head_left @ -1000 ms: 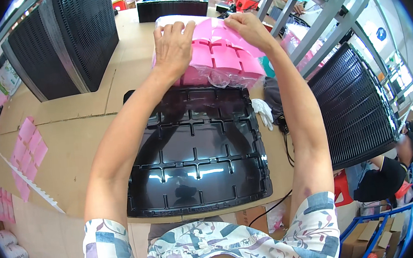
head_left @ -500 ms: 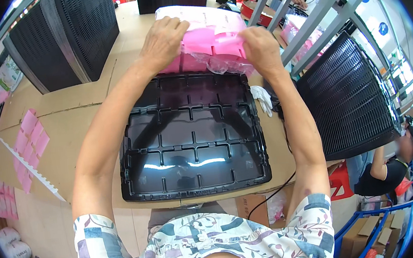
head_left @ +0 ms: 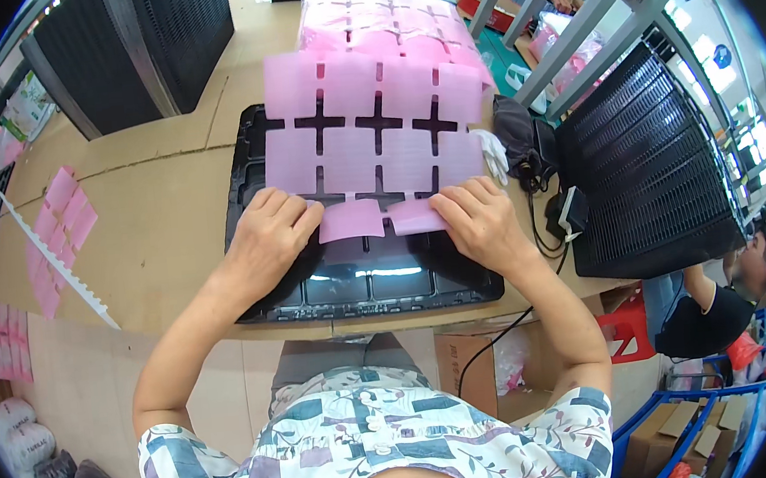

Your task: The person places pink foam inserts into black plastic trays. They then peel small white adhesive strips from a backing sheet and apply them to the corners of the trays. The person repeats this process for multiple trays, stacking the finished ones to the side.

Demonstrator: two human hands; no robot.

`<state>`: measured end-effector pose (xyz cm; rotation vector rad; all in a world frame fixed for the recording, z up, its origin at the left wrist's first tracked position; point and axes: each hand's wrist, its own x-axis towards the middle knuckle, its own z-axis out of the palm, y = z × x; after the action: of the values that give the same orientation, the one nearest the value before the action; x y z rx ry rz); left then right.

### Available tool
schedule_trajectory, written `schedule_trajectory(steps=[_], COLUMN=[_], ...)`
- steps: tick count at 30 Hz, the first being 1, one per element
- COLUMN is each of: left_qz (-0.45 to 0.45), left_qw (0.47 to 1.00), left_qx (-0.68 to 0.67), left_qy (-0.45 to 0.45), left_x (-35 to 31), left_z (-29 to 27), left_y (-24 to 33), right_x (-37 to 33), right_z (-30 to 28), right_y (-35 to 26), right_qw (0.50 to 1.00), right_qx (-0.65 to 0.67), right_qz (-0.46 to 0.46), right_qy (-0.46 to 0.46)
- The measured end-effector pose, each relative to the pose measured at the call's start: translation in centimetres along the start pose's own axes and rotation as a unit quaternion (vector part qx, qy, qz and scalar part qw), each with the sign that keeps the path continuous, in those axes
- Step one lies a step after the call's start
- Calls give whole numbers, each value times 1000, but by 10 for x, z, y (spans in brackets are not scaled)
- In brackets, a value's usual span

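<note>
The two hands hold one pink sheet (head_left: 399,157) over a black tray (head_left: 342,288) on the brown table (head_left: 156,200). The left hand (head_left: 270,240) has its fingers bent and close together, and it pinches the near left corner of the sheet. The right hand (head_left: 484,223) does the same at the near right corner, also with its fingers narrow. The sheet covers the far and middle parts of the tray, and its near strip is cut into flaps. Through its cross-shaped holes the black colour shows. The near part of the tray is uncovered and shiny. I cannot tell how much of the sheet touches the tray. Just behind the sheet there is a pile of pink sheets (head_left: 390,12). A white glove (head_left: 492,153) lies beside the right edge of the sheet. Tall stacks of black trays stand on the left (head_left: 126,57) and on the right (head_left: 645,157).
</note>
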<state>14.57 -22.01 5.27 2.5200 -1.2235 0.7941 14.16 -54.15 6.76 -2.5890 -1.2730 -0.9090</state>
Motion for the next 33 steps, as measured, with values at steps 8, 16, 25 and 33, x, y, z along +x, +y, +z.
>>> schedule_trajectory(steps=[8, 16, 25, 33], left_qz=[-106, -274, -292, -260], left_qw=[992, 944, 929, 944], left_qx=[-63, -183, -225, -202], left_qy=[27, 18, 18, 22], left_x=[-31, -63, -68, -71], left_z=[-23, -31, -31, -28], left_y=[21, 12, 16, 13], right_x=[-36, -62, -75, -64], right_z=[-34, -34, -52, -42], right_y=[-16, -23, -28, -32], right_qw=[997, 989, 818, 699], right_qx=[-43, -11, 321, 419], right_qz=[49, 147, 474, 579], right_qy=[-44, 7, -59, -22])
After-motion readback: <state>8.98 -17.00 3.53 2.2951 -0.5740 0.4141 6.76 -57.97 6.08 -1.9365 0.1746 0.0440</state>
